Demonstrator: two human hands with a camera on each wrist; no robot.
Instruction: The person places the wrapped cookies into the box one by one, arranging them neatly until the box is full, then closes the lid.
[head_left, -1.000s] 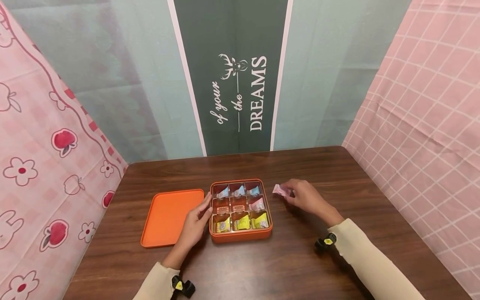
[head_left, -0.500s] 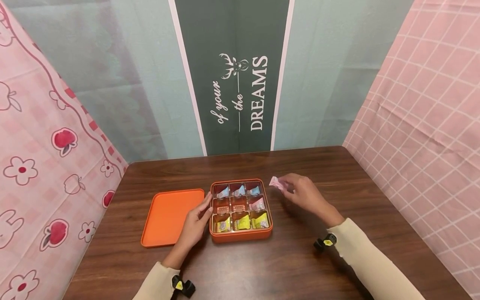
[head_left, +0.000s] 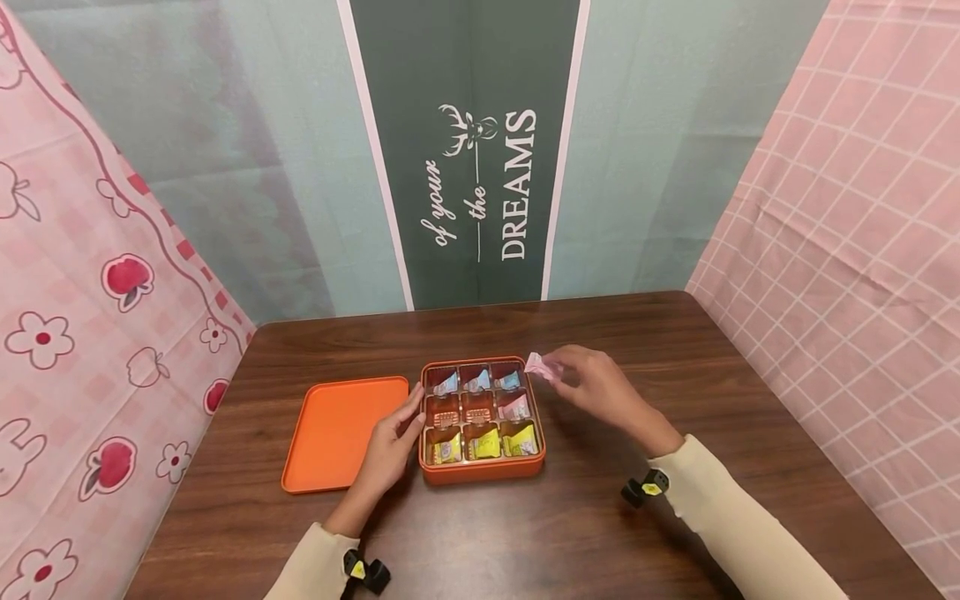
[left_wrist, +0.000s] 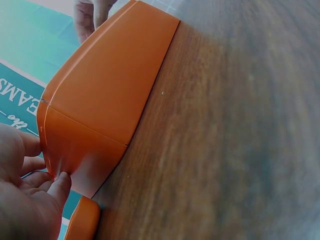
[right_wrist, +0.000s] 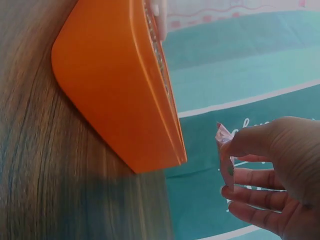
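An orange box with a divided tray inside stands on the brown table. Blue wrapped candies sit in its far row and yellow wrapped candies in its near row. In the middle row, one pink wrapped candy lies at the right; the other two compartments show only their patterned bottoms. My left hand rests its fingertips against the box's left side, thumb on the wall in the left wrist view. My right hand pinches another pink candy, raised beside the box's far right corner.
An orange lid lies flat left of the box, partly behind my left hand. The table meets a green printed cloth at the back. Pink cloths hang at the left and right sides.
My right hand has lifted the pink candy and carried it left, closer to the box's far right corner. The left hand and the box have stayed in place.
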